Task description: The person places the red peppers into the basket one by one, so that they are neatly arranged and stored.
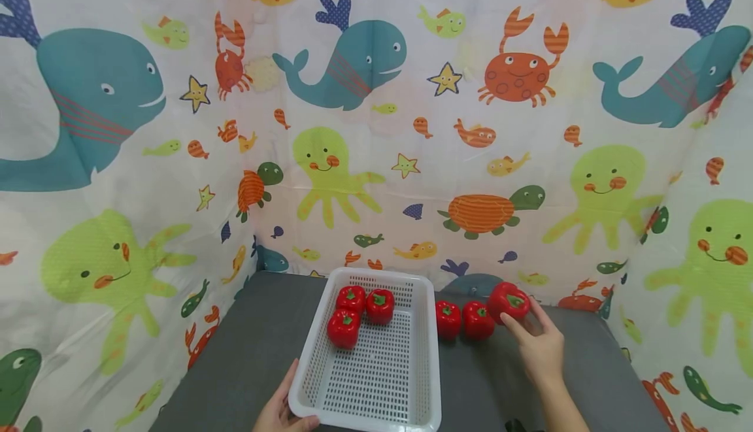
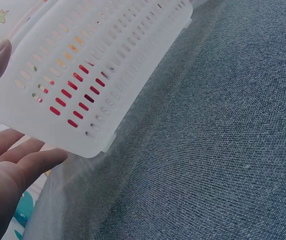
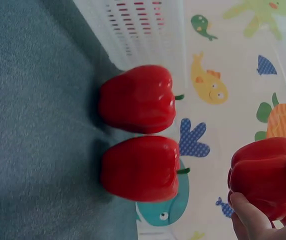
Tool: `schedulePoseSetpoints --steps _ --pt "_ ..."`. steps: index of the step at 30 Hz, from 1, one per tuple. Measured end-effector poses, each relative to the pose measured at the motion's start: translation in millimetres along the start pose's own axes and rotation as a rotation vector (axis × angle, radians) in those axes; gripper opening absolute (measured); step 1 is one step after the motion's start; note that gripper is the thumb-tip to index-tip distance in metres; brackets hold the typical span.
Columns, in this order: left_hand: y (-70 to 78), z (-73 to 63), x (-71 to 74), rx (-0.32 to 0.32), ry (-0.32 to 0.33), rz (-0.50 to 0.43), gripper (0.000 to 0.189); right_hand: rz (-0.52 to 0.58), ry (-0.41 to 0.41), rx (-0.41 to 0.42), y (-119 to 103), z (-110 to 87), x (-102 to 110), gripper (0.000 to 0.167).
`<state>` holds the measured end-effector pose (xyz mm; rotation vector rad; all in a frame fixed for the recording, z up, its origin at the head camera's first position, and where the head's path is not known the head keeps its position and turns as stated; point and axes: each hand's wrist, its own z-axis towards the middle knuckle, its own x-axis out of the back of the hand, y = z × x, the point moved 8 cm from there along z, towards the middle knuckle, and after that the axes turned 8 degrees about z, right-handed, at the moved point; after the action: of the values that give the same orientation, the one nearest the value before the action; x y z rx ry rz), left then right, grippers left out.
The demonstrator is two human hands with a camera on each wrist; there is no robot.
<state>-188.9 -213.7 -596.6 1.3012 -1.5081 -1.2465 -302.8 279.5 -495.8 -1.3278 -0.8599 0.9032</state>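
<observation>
A white perforated plastic basket point(image 1: 370, 380) rests on the dark tabletop, with three red bell peppers point(image 1: 344, 329) in its far left part. At the basket's near left corner is my left hand point(image 1: 284, 406), thumb over the rim and fingers along the outer wall. My right hand point(image 1: 542, 347) grips a red bell pepper point(image 1: 507, 301) between thumb and fingers, raised above the table. Two more bell peppers, one beside the basket point(image 3: 138, 99) and another next to it point(image 3: 142, 169), stand on the table with green stems up.
Grey-black cloth point(image 1: 247, 340) covers the table. Behind and on both sides hangs a white curtain point(image 1: 376, 177) printed with sea animals. A small black object point(image 1: 514, 425) shows at the bottom edge near my right forearm.
</observation>
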Motion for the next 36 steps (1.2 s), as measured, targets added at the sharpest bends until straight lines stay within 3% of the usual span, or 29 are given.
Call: schedulePoseSetpoints --steps 10,16,22,36 --pt "0.7 -1.2 -1.8 0.003 -0.074 -0.046 0.112 -0.025 -0.079 0.005 -15 -11.9 -21 0.088" --pt "1.0 -1.2 -2.6 -0.006 -0.077 -0.043 0.113 0.008 -0.171 0.022 -23 -19.2 -46 0.086" --pt "0.7 0.7 -1.3 0.006 -0.076 -0.045 0.116 -0.048 -0.242 0.055 -18 -28.3 -71 0.085" --pt "-3.6 3.0 -0.6 -0.003 -0.069 -0.021 0.113 0.096 -0.369 0.053 -6 -56.0 -127 0.079"
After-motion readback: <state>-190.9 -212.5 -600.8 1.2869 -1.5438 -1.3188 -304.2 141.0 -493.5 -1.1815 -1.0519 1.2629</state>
